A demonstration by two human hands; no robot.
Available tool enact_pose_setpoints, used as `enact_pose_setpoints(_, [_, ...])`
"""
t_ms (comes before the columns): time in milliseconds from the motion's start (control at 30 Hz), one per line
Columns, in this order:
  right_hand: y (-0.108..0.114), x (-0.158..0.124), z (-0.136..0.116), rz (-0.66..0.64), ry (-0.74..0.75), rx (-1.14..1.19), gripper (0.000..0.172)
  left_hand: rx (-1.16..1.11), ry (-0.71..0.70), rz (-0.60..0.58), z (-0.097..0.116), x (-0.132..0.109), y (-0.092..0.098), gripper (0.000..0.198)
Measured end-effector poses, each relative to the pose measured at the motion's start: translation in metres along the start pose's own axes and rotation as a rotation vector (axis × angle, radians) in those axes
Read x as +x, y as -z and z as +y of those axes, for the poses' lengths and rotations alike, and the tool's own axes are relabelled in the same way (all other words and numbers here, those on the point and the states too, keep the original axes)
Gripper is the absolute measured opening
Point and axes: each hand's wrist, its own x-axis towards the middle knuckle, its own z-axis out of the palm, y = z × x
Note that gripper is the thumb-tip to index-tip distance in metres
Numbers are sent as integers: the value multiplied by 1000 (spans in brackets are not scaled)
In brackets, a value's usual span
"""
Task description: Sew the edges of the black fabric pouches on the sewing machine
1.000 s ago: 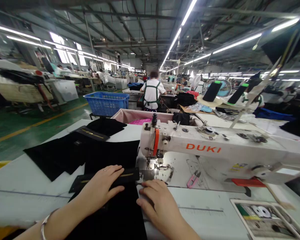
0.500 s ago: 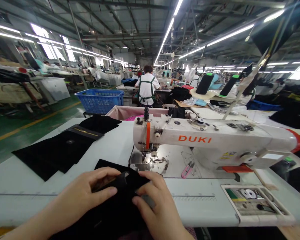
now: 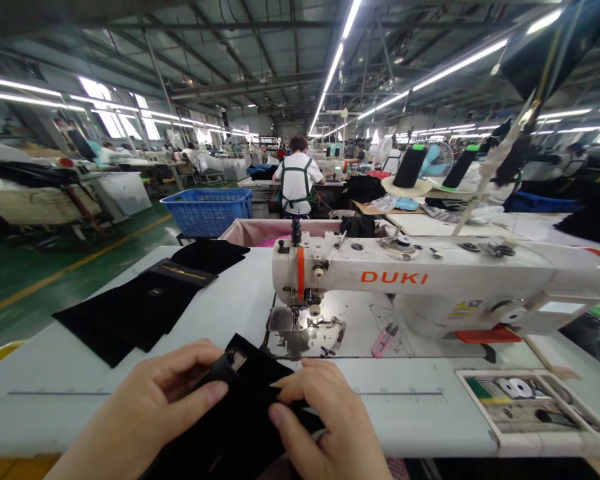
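Note:
Between my two hands is a piece of black fabric (image 3: 230, 413), held over the front edge of the sewing table. My left hand (image 3: 175, 393) pinches a rolled black strip (image 3: 225, 368) at the fabric's upper left; a pale patch shows at its end. The thumb and fingers of my right hand (image 3: 325, 413) close on the fabric's right side. Just beyond my hands stands a white sewing machine (image 3: 395, 273), its needle and presser foot (image 3: 300, 319) apart from the fabric. The fabric's lower part runs out of view at the bottom.
More black fabric pieces (image 3: 140, 300) lie at the table's left. Pink thread snips (image 3: 384, 341) rest on the machine bed. A tray of bobbins (image 3: 530, 403) is set in the table at right. Behind are a blue basket (image 3: 207, 210) and a co-worker (image 3: 297, 177) seen from behind.
The rolled strip's end has tilted and now shows the pale patch. Both hands still grip the fabric. The whole view has shifted slightly, with the machine a little further right.

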Motion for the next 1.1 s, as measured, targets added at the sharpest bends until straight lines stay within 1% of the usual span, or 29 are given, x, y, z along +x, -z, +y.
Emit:
enact_pose_setpoints(100, [0, -1, -2, -3, -6, -29, 20, 10, -13, 12, 0, -2, 0, 27])
enact_pose_setpoints(200, [-1, -2, -5, 13, -137, -62, 21, 39, -21, 41, -6, -4, 3, 25])
enact_pose_setpoints(233, [-2, -1, -6, 26, -164, -67, 23, 41, -20, 63, -9, -4, 4, 26])
enact_pose_setpoints(267, [-2, -1, -7, 36, -161, -67, 25, 42, -17, 83, -13, -5, 5, 27])
enact_pose_setpoints(333, [-3, 2, -8, 49, -71, -59, 25, 36, -18, 119, -19, -7, 7, 28])
enact_pose_setpoints(400, [-4, 5, -8, 59, 22, -54, 19, 31, -30, 137, -24, -8, 8, 26])
enact_pose_setpoints(433, [-4, 6, -8, 64, 39, -55, 16, 30, -41, 142, -26, -9, 8, 24])
enact_pose_setpoints(500, [-5, 7, -8, 76, 24, -53, 16, 30, -72, 152, -28, -11, 8, 21])
enact_pose_setpoints(567, [-4, 7, -8, 62, -10, -40, 19, 35, -83, 153, -28, -12, 9, 19])
enact_pose_setpoints(700, [-2, 8, -9, 38, -20, -24, 22, 56, -94, 160, -27, -13, 10, 21])
enact_pose_setpoints(800, [-2, 10, -12, 75, 35, -67, 20, 61, -99, 182, -26, -13, 10, 23])
enact_pose_setpoints(967, [-5, 14, -20, 125, 231, -240, 13, 61, -63, 206, -24, -12, 7, 27])
enact_pose_setpoints(1033, [-5, 14, -20, 132, 255, -283, 11, 56, -56, 208, -23, -12, 7, 29])
enact_pose_setpoints(1100, [-5, 13, -17, 121, 231, -258, 12, 48, -49, 205, -23, -12, 7, 30])
